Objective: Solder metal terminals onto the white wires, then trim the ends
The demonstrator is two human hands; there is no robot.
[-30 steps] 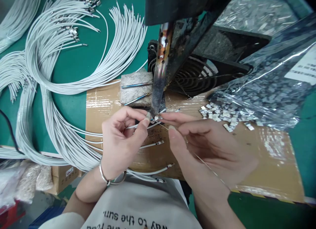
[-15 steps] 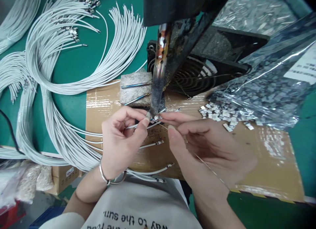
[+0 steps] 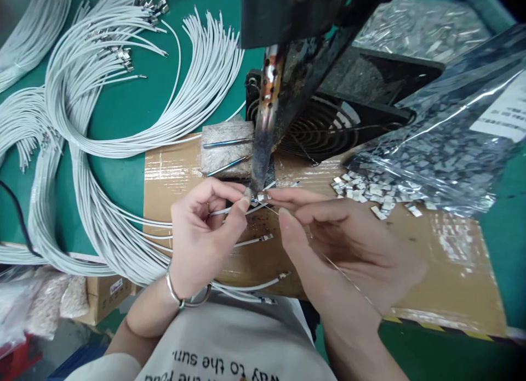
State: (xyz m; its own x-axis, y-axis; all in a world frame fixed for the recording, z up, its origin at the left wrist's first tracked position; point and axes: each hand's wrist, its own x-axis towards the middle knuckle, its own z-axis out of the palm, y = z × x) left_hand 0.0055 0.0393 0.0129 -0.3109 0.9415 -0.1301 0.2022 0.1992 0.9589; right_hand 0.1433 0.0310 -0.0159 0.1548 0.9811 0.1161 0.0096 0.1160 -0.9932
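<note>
The fingers of your left hand are pinched closed on a white wire, with its working end at the small metal terminal just under the soldering iron. Your right hand is partly curled, its thumb and forefinger nearly together around a thin silvery strand that runs up toward that terminal. Your right forefinger reaches to the terminal's edge; you can't tell from here whether it presses on it. Beneath your hands lies a cardboard sheet. Loose metal terminals are heaped to your right, beside a plastic bag of more, and a black fan stands behind the iron.
</note>
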